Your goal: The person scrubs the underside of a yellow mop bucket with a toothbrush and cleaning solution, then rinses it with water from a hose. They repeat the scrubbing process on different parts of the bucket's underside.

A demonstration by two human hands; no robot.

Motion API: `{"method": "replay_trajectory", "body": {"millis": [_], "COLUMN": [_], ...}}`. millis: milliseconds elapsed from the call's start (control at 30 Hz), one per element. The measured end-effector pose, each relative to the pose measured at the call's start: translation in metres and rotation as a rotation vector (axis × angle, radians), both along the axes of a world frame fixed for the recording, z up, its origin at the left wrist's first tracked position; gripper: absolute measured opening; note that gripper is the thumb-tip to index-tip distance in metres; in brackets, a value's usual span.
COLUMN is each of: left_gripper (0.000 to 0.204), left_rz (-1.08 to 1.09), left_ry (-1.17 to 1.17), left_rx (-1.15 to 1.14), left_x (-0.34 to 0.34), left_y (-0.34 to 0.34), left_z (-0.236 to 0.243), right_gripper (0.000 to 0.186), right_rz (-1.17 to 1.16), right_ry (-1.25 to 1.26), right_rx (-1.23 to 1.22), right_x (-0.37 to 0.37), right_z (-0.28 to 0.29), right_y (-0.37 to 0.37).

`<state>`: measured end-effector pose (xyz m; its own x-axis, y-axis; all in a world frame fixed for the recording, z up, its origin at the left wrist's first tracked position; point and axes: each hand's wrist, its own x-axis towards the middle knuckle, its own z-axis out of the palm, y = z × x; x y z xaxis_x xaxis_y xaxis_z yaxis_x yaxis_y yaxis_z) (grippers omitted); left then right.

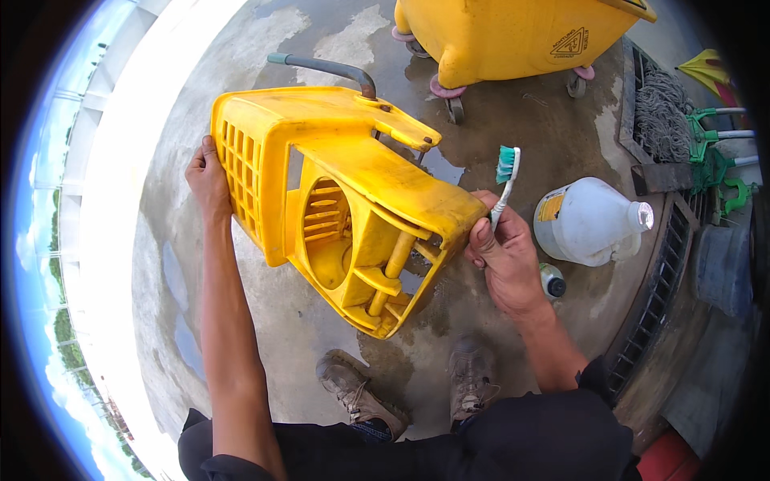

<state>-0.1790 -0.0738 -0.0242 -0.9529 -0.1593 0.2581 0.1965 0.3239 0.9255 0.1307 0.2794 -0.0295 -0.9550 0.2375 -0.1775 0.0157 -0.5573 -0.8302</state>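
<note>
From the left of the two cameras on my head, my single wide fisheye view looks down, upright, near over my left fingers (pixel 210 150) and right fingers (pixel 484 232), with my shoes (pixel 358 391) and the floor (pixel 281 309) farther below; its curved rim reaches sky (pixel 36 272) at left.

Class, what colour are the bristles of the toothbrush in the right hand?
The bristles are teal green, clearest in the head view.
</note>
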Motion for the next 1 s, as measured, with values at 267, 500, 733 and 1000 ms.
{"method": "replay_trajectory", "body": {"millis": [267,500,733,1000], "left_gripper": [0.046,0.059,0.036,0.045], "left_rz": [0.022,-0.108,-0.175,-0.167], "left_ry": [0.127,-0.202,-0.363,-0.308], "left_rx": [0.642,0.768,0.019,-0.883], "left_x": [0.004,0.016,0.023,0.026], "left_y": [0.052,0.021,-0.039,0.013], "left_z": [-0.042,-0.099,-0.026,0.059], "right_gripper": [0.031,0.036,0.036,0.033], "right_rz": [-0.233,-0.337,-0.189,-0.009], "right_ry": [0.346,0.601,0.710,0.781], "right_rx": [0.381,1.064,1.103,1.028], "right_x": [-0.063,-0.044,0.004,0.040], "right_z": [0.077,0.014,-0.042,-0.071], "right_y": [-0.002,-0.030,-0.085,-0.137]}}
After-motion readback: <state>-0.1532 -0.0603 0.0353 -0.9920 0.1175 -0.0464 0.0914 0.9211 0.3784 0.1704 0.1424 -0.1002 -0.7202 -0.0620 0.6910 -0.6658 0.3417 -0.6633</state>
